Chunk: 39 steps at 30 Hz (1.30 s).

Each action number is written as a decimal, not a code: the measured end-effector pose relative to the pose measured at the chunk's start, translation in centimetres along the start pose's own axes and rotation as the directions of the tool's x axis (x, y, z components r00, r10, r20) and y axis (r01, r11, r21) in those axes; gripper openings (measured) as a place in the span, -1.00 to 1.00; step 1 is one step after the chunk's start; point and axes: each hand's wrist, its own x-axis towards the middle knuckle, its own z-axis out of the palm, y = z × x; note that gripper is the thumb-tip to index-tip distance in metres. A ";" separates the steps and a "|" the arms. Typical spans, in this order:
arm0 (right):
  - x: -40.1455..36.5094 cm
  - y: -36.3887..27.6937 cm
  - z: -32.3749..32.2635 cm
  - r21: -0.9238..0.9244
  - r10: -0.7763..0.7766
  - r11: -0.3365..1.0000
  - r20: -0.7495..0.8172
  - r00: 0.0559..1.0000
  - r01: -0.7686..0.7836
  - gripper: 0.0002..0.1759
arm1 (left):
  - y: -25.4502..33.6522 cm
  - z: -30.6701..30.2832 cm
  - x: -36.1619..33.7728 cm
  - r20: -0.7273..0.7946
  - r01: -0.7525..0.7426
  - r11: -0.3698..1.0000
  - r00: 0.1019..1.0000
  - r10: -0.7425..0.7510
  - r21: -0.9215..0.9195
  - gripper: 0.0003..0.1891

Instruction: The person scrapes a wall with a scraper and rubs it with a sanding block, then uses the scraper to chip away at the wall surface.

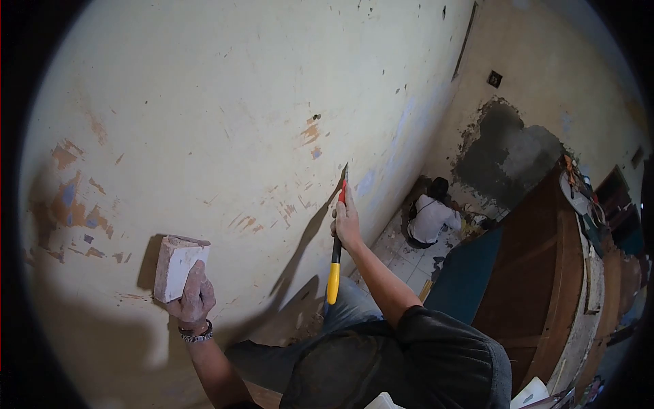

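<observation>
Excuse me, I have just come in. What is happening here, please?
A person's right hand grips a long scraper, its blade up near the scarred wall; I cannot tell whether they touch. The left hand holds a pale block beside the wall. Farther back, another person crouches on the tiled floor, near a dark grey wall patch.

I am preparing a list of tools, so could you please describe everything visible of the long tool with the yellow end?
The long tool is slim and straight: a thin, dark, metal-looking blade on top, then a red section, a black shaft and a thicker yellow end. It points blade up, leaning slightly. The right hand grips it below the blade. The tip is near the wall; whether they touch is unclear.
</observation>
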 end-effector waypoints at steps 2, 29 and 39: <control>0.0 0.4 0.4 -0.034 -0.060 0.998 -0.029 0.998 0.059 -0.33 | -0.3 0.1 -0.5 0.017 0.019 0.999 1.000 -0.018 -0.039 -0.79; 2.4 0.2 0.2 0.048 -0.069 0.996 -0.075 0.995 0.072 -0.31 | 0.1 0.2 0.6 -0.037 -0.007 0.994 0.999 0.003 -0.106 -0.66; 0.8 -0.2 0.5 -0.015 -0.039 0.999 -0.051 0.998 0.038 -0.33 | -0.1 -0.1 -0.4 0.043 0.058 0.997 0.998 -0.056 -0.049 -0.77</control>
